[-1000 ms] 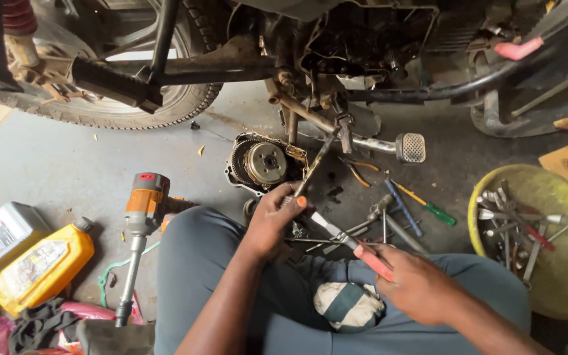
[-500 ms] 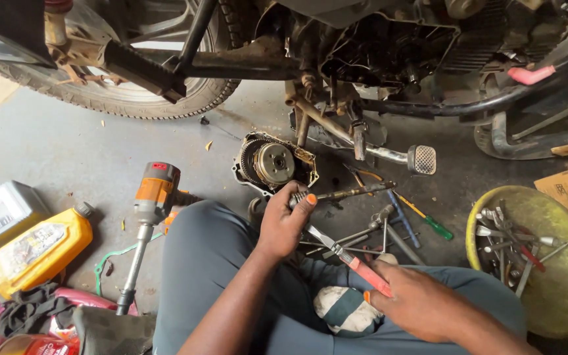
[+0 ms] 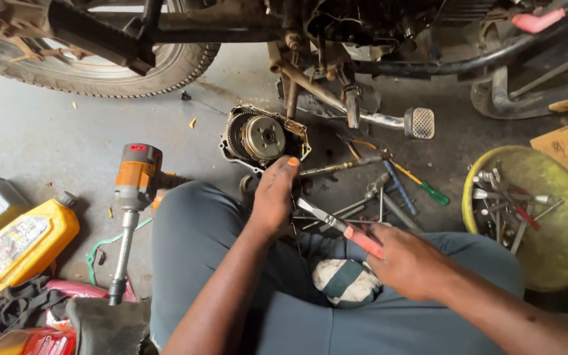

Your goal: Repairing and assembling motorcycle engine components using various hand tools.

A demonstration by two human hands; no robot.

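Gripping red-handled pliers (image 3: pixel 343 230), the right hand (image 3: pixel 405 263) has its fingers wrapped around the handles, the metal tip pointing left toward the left hand (image 3: pixel 274 194). That left hand reaches forward over the knee, fingers curled close together around something small that cannot be made out, just below a round clutch assembly (image 3: pixel 263 137) lying on the concrete floor (image 3: pixel 47 131). Loose tools (image 3: pixel 389 194) lie scattered beside the pliers, among them a green-handled screwdriver (image 3: pixel 425 187). Farther left a grey and orange power tool (image 3: pixel 133 197) and a yellow oil jug (image 3: pixel 21 243) rest on the floor; a yellow bowl (image 3: pixel 560 250) of tools sits to the right, under the motorcycle (image 3: pixel 100 59).
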